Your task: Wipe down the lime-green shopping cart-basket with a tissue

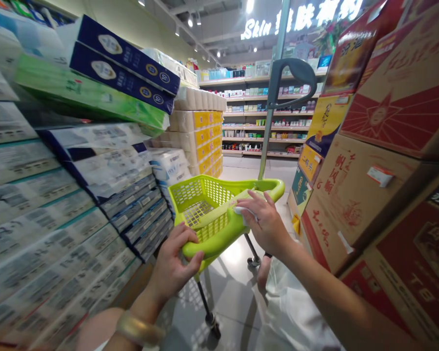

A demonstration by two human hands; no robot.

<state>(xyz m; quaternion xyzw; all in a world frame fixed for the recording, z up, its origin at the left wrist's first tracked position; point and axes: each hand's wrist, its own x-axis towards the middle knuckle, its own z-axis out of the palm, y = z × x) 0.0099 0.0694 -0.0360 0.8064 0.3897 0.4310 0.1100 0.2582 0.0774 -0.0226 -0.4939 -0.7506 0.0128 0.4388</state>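
A lime-green shopping cart [215, 243] with a lattice-sided basket stands before me, tilted in view, on thin dark legs with casters. My left hand [175, 263] grips the near left corner of its handle rim, thumb on the near side and fingers over the far side. On the upper right stretch of the same rim, my right hand [261, 219] presses a small white cloth or tissue [243, 213], mostly covered by the fingers. A grey pole with a dark looped handle [292, 83] rises at the cart's far right corner. Nothing is visible inside the basket.
Stacked tissue packs [124, 68] line the left side, some jutting toward the aisle. Printed cartons [354, 195] are piled close on the right. Pale floor tiles [234, 168] lead to shelves [256, 105] of small products at the back. Legs and white clothing show below.
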